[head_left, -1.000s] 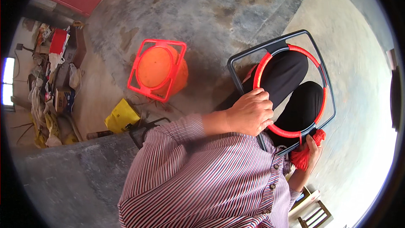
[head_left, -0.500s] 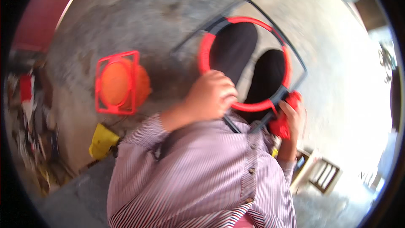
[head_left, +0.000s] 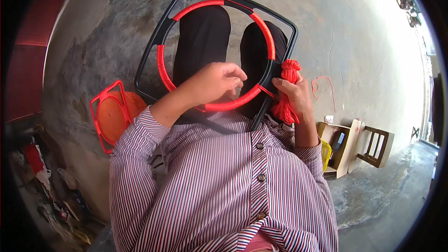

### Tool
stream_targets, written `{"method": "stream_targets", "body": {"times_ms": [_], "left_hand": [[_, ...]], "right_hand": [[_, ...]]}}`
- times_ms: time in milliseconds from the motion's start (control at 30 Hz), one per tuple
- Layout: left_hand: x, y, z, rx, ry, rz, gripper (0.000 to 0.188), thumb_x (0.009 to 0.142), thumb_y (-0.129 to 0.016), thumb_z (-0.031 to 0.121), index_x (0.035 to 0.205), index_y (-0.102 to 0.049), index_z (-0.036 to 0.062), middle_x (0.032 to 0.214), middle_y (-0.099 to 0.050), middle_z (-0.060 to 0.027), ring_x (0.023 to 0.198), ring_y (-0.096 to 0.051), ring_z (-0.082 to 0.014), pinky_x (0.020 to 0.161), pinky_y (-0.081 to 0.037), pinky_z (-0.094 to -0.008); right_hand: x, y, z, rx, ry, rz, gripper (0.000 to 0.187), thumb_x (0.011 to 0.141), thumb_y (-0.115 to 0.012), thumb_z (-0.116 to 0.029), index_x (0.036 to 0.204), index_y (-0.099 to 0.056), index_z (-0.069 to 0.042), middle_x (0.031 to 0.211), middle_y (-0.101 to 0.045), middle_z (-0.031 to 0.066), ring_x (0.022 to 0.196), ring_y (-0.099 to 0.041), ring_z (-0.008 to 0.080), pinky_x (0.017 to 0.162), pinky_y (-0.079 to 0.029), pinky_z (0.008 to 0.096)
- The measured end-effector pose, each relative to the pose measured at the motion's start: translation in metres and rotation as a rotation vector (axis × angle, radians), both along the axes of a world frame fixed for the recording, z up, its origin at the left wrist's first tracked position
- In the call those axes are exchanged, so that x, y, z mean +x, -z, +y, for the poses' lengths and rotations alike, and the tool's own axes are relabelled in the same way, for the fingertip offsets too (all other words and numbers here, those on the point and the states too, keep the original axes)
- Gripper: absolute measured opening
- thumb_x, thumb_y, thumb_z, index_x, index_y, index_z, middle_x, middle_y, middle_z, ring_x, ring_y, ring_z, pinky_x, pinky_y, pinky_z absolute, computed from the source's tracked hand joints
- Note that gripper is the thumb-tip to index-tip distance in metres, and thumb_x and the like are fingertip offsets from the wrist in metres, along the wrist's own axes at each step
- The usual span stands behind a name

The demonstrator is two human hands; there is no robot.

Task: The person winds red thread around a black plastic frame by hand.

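Note:
Across my lap and dark-trousered knees lies a black frame with rounded corners and a ring set inside it. Red cord is wound tightly round several stretches of the ring, with black parts bare between. My left hand hovers over the near part of the ring, its fingers loosely bent and apart, with nothing visible in them. At the frame's right side, my right hand grips a bundle of red cord, thumb towards the frame. A strand runs from the ring towards that bundle.
On the floor to the left, a red frame leans by an orange round seat. At right are an open box, a yellow container and a small slatted wooden piece. A loose red cord curls on the floor. Clutter lies far left.
The view has shifted, and the frame now sits further left and lies flatter to view. My left hand has come off the ring's near left edge and its fingers have loosened.

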State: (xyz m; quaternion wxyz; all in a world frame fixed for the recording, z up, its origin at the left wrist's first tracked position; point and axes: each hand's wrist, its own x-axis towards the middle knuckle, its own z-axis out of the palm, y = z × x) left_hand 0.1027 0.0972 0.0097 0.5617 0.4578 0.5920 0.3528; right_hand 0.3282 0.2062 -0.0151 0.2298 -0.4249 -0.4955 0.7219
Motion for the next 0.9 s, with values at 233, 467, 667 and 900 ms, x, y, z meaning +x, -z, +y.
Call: {"method": "stream_targets", "body": {"times_ms": [233, 467, 667, 900], "left_hand": [[0.027, 0.001, 0.022, -0.350, -0.022, -0.504, 0.022, 0.097, -0.048, 0.017, 0.106, -0.055, -0.0022, 0.088, -0.064, -0.0106, 0.069, -0.063, -0.0153, 0.064, -0.054, -0.0276], [0.037, 0.009, 0.017, -0.385, -0.061, -0.584, 0.020, 0.098, -0.046, 0.017, 0.094, -0.051, -0.0011, 0.072, -0.063, -0.0144, 0.046, -0.058, -0.0161, 0.039, -0.045, -0.0239], [0.043, 0.007, 0.007, -0.286, -0.140, -0.445, 0.022, 0.097, -0.046, 0.016, 0.084, -0.053, -0.0001, 0.069, -0.062, -0.0137, 0.044, -0.056, -0.0153, 0.038, -0.043, -0.0235], [0.042, 0.010, -0.006, -0.306, -0.295, -0.646, 0.020, 0.096, -0.048, 0.014, 0.081, -0.051, 0.0016, 0.068, -0.062, -0.0160, 0.043, -0.056, -0.0178, 0.037, -0.042, -0.0249]], "right_hand": [[-0.001, 0.000, 0.000, -0.009, 0.008, 0.047, 0.014, 0.081, -0.068, -0.003, 0.081, -0.055, -0.008, 0.066, -0.052, -0.0060, 0.054, -0.047, 0.0034, 0.049, -0.038, 0.0224], [0.003, -0.001, -0.007, -0.074, 0.020, 0.136, 0.015, 0.081, -0.069, -0.005, 0.081, -0.055, -0.009, 0.064, -0.052, -0.0056, 0.053, -0.047, 0.0037, 0.048, -0.037, 0.0222], [0.019, -0.004, -0.013, -0.358, 0.089, 0.393, 0.010, 0.083, -0.066, -0.005, 0.085, -0.056, -0.005, 0.063, -0.053, -0.0012, 0.051, -0.050, 0.0081, 0.047, -0.039, 0.0239], [0.016, -0.014, -0.019, -0.236, 0.154, 0.329, 0.011, 0.084, -0.065, -0.005, 0.088, -0.055, -0.003, 0.061, -0.050, 0.0002, 0.049, -0.048, 0.0099, 0.048, -0.041, 0.0257]]}}
